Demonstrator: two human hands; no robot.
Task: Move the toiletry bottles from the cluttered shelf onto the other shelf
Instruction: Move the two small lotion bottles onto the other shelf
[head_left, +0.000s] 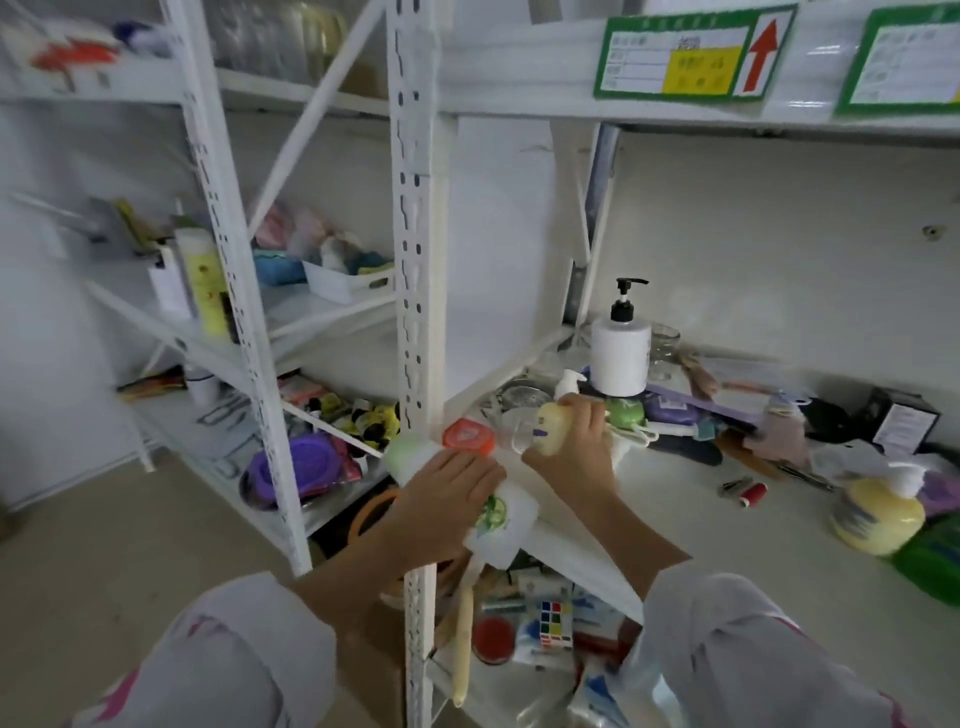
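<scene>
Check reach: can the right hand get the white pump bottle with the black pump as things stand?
Probably not yet. The right hand already grips a small yellow bottle, so it is full. The white pump bottle stands upright just behind it at the shelf's back corner, with nothing blocking the way, so it looks reachable once the hand is free.

Storeroom or stockroom, not a home. White slotted-steel racking (415, 291) stands in bays against bare white walls on a plain concrete floor (104, 545). Green-bordered inventory labels (691, 52) with a red arrow are stuck on the upper shelf beam. Shelves carry mixed unsorted goods: a pump bottle (621, 353), a white bin (345, 283) of cloths, a purple bowl (306, 465), a puzzle cube (555, 623), thread spool (752, 494).
</scene>
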